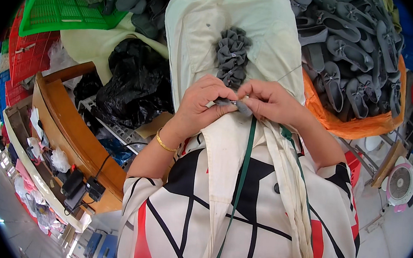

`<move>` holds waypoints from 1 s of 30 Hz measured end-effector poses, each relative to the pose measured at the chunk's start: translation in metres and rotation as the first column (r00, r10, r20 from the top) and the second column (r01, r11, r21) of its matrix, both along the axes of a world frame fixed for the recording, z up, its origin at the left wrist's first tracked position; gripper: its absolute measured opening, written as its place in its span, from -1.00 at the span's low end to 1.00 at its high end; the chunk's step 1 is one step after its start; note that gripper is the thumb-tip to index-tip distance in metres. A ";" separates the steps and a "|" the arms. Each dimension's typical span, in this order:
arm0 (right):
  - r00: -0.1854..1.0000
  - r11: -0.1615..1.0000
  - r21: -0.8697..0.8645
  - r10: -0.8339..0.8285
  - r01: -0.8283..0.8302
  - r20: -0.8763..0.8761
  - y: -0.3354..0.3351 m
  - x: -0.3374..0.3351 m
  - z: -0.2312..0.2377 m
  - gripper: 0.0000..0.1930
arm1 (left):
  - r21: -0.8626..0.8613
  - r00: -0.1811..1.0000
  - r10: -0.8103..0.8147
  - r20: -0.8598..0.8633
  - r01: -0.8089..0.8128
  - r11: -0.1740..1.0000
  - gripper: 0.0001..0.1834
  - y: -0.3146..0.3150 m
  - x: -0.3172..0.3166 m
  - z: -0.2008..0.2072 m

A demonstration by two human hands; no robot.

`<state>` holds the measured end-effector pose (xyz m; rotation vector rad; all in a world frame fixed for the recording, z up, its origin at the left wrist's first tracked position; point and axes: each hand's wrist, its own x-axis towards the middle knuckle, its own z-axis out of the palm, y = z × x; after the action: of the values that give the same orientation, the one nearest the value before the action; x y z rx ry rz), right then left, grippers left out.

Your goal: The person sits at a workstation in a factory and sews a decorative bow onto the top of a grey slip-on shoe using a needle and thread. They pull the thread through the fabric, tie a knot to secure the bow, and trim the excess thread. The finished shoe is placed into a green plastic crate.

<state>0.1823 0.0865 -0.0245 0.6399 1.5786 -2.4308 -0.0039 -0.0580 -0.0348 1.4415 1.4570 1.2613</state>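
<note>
Both hands meet at the near end of a padded surface covered in white cloth (274,24). A small grey fabric piece (243,107), similar in colour to the gathered bows, is pinched between them. My left hand (200,103) grips its left side between thumb and fingers. Against its right end press the thumb and forefinger of my right hand (271,103). Just beyond my fingers lies a heap of grey fabric bows (232,52). From near my right hand a thin dark line, perhaps thread, runs up and right. Fingers partly hide the held piece.
Many grey flat shoes (348,50) with bows fill an orange sack (363,128) at the right. On the left are a black plastic bag (134,88), a wooden drawer frame (76,132) and a green basket (55,10). A small fan (402,183) stands far right.
</note>
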 end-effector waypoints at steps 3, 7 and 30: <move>1.000 1.000 0.003 -0.016 0.016 -0.010 0.005 -0.003 0.000 -0.69 | -0.018 1.000 -0.006 -0.010 0.005 1.000 -0.73 -0.002 -0.001 -0.001; 0.997 0.985 0.164 0.060 -0.050 -0.055 0.003 -0.007 -0.005 -0.62 | -0.010 1.000 -0.003 0.020 0.004 1.000 -0.73 -0.003 0.001 -0.004; 0.838 0.297 0.899 0.354 0.320 -0.416 -0.008 -0.031 0.002 -0.93 | -0.219 0.981 0.157 -0.111 -0.178 0.959 -0.76 0.002 0.014 -0.028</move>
<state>0.1515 0.0787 -0.0228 -0.0913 3.3005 -1.3092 0.0102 -0.0557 -0.0627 1.2583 1.7568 1.0949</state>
